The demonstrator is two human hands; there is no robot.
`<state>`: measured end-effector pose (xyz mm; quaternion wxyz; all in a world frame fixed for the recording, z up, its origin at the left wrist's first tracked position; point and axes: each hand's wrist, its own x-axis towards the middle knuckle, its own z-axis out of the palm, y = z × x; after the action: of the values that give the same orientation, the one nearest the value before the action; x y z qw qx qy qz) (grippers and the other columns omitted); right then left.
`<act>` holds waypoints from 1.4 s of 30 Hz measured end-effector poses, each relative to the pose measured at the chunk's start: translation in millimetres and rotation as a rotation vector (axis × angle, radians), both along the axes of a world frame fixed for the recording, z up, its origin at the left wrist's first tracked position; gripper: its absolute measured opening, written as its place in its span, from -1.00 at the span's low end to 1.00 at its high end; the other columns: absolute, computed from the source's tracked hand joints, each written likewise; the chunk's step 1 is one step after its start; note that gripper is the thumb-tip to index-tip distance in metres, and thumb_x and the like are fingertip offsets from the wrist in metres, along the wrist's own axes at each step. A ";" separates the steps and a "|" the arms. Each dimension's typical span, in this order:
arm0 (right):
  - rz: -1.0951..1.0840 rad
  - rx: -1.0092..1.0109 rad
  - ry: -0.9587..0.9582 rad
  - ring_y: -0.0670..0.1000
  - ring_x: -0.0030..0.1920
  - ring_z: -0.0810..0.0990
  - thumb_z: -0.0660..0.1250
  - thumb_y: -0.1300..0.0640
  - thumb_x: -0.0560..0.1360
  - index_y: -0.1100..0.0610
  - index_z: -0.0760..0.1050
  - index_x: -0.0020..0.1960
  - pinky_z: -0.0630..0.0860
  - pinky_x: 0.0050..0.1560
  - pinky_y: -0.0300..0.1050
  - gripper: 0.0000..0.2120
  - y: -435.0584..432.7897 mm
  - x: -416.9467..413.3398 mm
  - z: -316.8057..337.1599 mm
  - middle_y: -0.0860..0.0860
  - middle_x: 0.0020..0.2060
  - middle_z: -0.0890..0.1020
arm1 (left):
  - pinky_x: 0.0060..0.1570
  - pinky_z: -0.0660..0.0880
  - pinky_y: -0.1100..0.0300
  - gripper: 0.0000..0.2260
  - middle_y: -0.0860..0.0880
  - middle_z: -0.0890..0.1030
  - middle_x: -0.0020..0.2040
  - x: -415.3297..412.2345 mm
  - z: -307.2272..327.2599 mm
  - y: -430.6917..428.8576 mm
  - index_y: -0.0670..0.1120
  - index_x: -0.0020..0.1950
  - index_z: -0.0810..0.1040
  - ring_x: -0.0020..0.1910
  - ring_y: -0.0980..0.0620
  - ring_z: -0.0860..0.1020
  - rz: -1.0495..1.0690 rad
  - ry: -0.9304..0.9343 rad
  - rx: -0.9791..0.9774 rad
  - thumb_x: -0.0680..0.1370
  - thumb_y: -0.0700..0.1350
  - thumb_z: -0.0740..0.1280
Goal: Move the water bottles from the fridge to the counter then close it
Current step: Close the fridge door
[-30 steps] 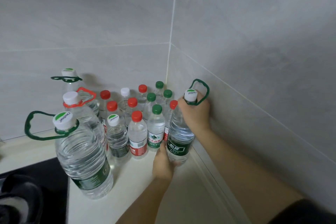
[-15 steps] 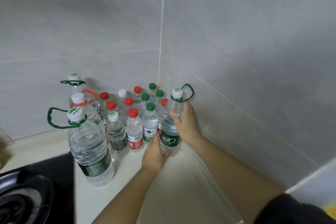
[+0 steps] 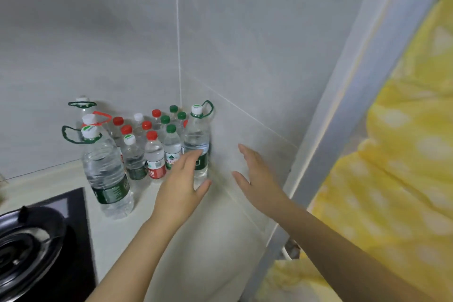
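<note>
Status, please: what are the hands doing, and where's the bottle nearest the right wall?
Left hand open, by the bottle. Right hand open, apart from it. Bottle upright on counter. Nothing in the way.

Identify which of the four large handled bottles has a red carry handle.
The white-capped large bottle in the middle of the left-hand column, between two green-handled ones. Its handle is red; the other three handles are green.

One wide-angle camera, worn on the head, looked forward and down from close behind and above the left hand and right hand. It faced the corner beyond them, with the bench beneath and a curtain right of the right hand.
</note>
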<state>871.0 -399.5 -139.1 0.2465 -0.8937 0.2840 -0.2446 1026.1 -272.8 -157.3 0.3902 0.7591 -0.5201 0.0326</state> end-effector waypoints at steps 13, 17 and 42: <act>-0.745 -0.347 0.110 0.06 0.45 0.32 0.32 0.15 0.59 0.16 0.17 0.55 0.22 0.38 -0.22 -0.41 145.1 -217.7 78.7 0.08 0.45 0.35 | 0.16 0.36 0.26 -0.49 0.04 0.46 0.35 -157.3 83.1 -9.6 -0.02 0.43 0.39 0.30 0.10 0.39 -0.795 -0.125 -0.219 0.51 -0.03 0.42; -1.010 -0.412 0.163 0.08 0.44 0.34 0.32 0.14 0.59 0.17 0.21 0.53 0.25 0.38 -0.17 -0.43 221.5 -281.4 94.8 0.10 0.44 0.37 | 0.18 0.28 0.34 -0.49 0.02 0.48 0.32 -236.6 100.6 15.2 -0.04 0.41 0.42 0.31 0.07 0.41 -1.049 -0.095 -0.285 0.49 -0.05 0.45; -2.443 -0.547 0.641 0.12 0.38 0.41 0.34 0.26 0.56 0.26 0.30 0.47 0.31 0.39 -0.13 -0.49 795.1 -325.4 176.9 0.15 0.38 0.41 | 0.23 0.31 0.30 -0.53 0.03 0.46 0.34 -548.4 132.9 467.6 -0.05 0.41 0.42 0.31 0.08 0.42 -2.551 0.280 -0.414 0.52 -0.03 0.41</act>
<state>545.6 395.6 37.9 -0.4040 -0.0960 0.8995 -0.1360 477.7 194.8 -24.4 0.3057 -0.3451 -0.8115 -0.3590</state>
